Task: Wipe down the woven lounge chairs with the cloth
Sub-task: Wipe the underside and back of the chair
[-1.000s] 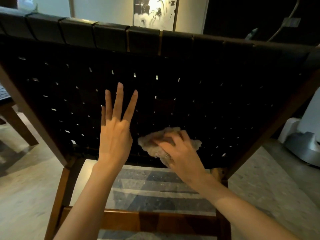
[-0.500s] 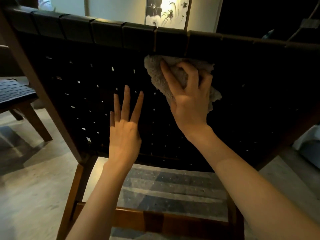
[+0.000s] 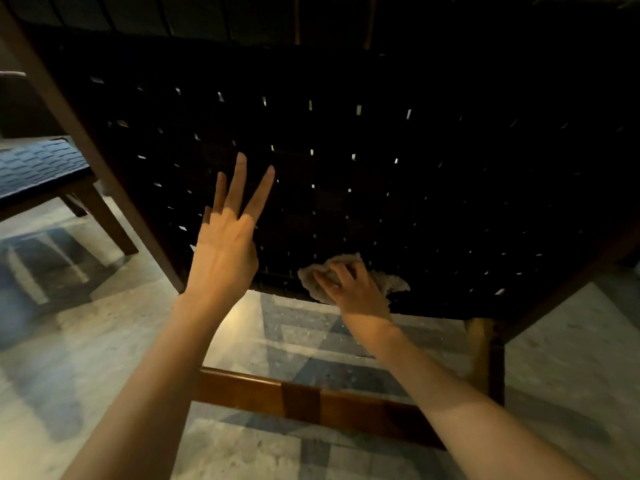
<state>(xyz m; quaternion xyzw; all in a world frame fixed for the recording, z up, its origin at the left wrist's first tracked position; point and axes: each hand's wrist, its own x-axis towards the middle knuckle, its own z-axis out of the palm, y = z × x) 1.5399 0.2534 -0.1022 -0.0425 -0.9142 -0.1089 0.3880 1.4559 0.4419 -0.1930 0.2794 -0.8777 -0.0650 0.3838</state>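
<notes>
Your right hand sits low on the woven lounge chair, at the bottom edge of its dark webbed panel. Its fingers are curled over the cloth and hold it bunched against the straps. The cloth is pale and fluffy. Part of it sticks out to the right of your hand and part shows above your knuckles.

Your left hand is raised to the left of the right hand, apart from the cloth. Its back faces you, and its fingers are straight and spread, pointing up along the weave. You cannot tell whether the fingertips touch the straps or hang just in front of them.

The webbing is stretched between brown wooden side rails. Small bright gaps show where the straps cross. A wooden crossbar runs low between your forearms, above a pale speckled floor marked with grey bands. At the far left is the woven seat of a second chair on wooden legs.
</notes>
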